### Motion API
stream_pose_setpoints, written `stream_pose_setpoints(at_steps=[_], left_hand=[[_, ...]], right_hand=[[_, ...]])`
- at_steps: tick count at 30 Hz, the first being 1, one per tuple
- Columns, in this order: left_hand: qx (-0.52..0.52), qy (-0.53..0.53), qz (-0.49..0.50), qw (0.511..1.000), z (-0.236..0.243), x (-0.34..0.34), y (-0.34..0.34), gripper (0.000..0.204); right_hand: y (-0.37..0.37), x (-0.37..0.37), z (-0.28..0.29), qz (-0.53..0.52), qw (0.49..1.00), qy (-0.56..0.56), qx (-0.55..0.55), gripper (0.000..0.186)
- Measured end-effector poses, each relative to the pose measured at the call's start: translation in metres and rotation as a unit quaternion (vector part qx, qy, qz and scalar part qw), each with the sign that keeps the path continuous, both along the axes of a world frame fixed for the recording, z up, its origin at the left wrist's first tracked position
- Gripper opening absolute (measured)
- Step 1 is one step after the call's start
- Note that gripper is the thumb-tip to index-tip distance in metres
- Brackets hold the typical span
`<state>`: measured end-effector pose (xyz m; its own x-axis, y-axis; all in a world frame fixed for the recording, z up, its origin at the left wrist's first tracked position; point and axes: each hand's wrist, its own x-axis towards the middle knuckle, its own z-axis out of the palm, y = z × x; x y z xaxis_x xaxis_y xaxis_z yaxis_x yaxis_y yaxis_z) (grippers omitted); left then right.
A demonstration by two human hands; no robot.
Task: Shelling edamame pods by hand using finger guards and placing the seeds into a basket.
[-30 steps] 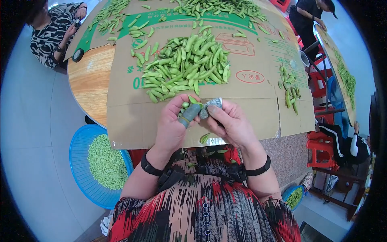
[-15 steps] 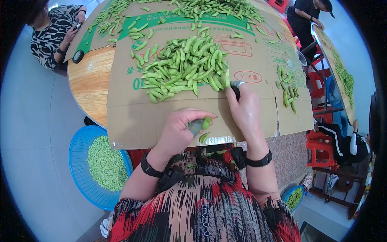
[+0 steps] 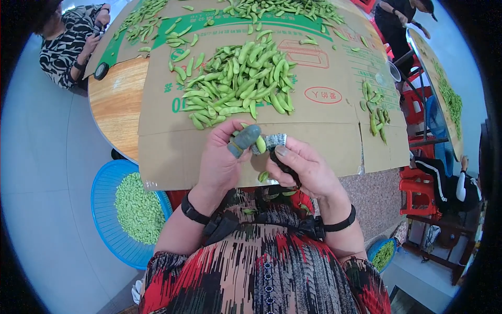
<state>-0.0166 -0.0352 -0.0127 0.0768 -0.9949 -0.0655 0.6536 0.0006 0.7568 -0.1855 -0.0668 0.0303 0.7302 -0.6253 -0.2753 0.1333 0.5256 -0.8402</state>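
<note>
My left hand (image 3: pixel 219 154) is closed, a grey-green cover on its thumb, pinching a green soybean pod (image 3: pixel 261 144). Close against it on the right, my right hand (image 3: pixel 311 170) has a grey knitted sleeve (image 3: pixel 275 140) on one finger. Its fingers are wrapped round a small dark object (image 3: pixel 285 168) whose kind I cannot make out. Both hands meet above the near edge of a cardboard sheet (image 3: pixel 324 138). Just beyond them lies a heap of soybean pods (image 3: pixel 240 78). A loose pod (image 3: pixel 263 176) shows below my hands.
At lower left stands a blue basket (image 3: pixel 99 201) of shelled beans (image 3: pixel 137 209). More pods (image 3: pixel 282 9) cover the far cardboard, and a small group (image 3: pixel 374 112) lies right. Two people (image 3: pixel 70 47) (image 3: pixel 400 26) are across the table and at another table. Red stools (image 3: pixel 415 191) stand right.
My right hand has come back from the heap's right edge toward my left hand. The left hand has risen slightly, and the two now meet at a pod.
</note>
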Motion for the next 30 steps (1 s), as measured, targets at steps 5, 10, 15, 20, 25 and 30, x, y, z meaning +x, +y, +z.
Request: stream_pose_setpoints(at_steps=[5, 10, 15, 20, 25, 30], left_hand=[[-0.030, -0.105, 0.049, 0.993, 0.001, -0.005, -0.005, 0.016], [-0.032, 0.009, -0.111, 0.993, 0.000, 0.007, -0.005, 0.013], [0.005, 0.056, -0.153, 0.987, 0.012, 0.015, -0.013, 0.016], [-0.027, -0.188, 0.013, 0.982, 0.024, 0.011, -0.021, 0.013], [0.014, -0.112, 0.020, 0.993, 0.027, 0.020, -0.021, 0.019], [-0.076, -0.378, 0.033, 0.922, 0.024, 0.022, -0.013, 0.033]], right_hand=[[-0.001, 0.000, -0.014, -0.010, 0.994, 0.059, -0.092, 0.019], [-0.002, 0.005, -0.006, -0.008, 1.000, 0.025, -0.009, 0.019], [-0.016, 0.010, -0.005, -0.010, 0.988, 0.112, -0.106, 0.019], [-0.030, 0.028, -0.006, -0.111, 0.866, 0.228, -0.432, 0.023], [-0.040, 0.026, 0.007, -0.043, 0.973, 0.164, -0.157, 0.017], [-0.029, 0.030, -0.003, -0.133, 0.936, 0.177, -0.274, 0.015]])
